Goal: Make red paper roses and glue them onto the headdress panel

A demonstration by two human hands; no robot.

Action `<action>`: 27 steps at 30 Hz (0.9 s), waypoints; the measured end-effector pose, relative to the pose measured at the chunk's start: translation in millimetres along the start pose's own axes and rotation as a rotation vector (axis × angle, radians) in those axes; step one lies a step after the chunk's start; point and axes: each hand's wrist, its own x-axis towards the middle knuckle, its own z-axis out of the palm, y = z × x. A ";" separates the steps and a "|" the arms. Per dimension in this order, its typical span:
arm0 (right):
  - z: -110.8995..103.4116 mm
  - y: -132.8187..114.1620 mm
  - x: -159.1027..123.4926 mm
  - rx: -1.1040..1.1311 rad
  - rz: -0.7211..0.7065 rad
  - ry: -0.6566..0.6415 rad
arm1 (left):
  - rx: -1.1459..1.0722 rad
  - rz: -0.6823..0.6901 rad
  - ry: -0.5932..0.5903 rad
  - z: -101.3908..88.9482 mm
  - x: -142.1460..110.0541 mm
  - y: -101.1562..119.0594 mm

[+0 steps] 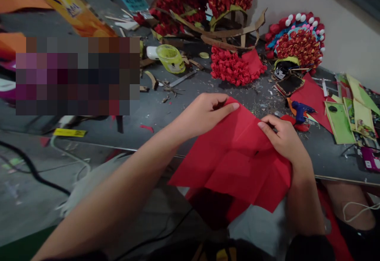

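Observation:
A large creased sheet of red paper (237, 162) hangs over the near edge of the dark table (154, 110). My left hand (208, 112) pinches its upper left corner, fingers closed on the fold. Over on the right, my right hand (282, 136) grips the paper's upper right edge with thumb on top. Both hands hold the sheet between them, partly above my lap.
Red paper-flower decorations (234, 67) and a round headdress piece (297, 43) stand at the back. A yellow-green cup (170, 58), a blue glue gun (299, 110), green card pieces (341, 122), an orange box (71, 8) and scraps lie around. Cables run across the floor on the left.

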 end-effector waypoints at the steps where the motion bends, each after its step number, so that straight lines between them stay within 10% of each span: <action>1: -0.3 2.8 0.3 -0.011 0.011 -0.012 | 0.010 0.017 0.020 -0.8 0.4 -0.5; 23: -9.2 30.4 2.5 -0.116 0.046 0.122 | 0.047 0.019 0.450 -6.6 1.7 -24.6; 27: -7.4 31.5 3.0 -0.115 0.061 0.153 | -0.196 0.056 0.243 -8.9 3.9 -28.7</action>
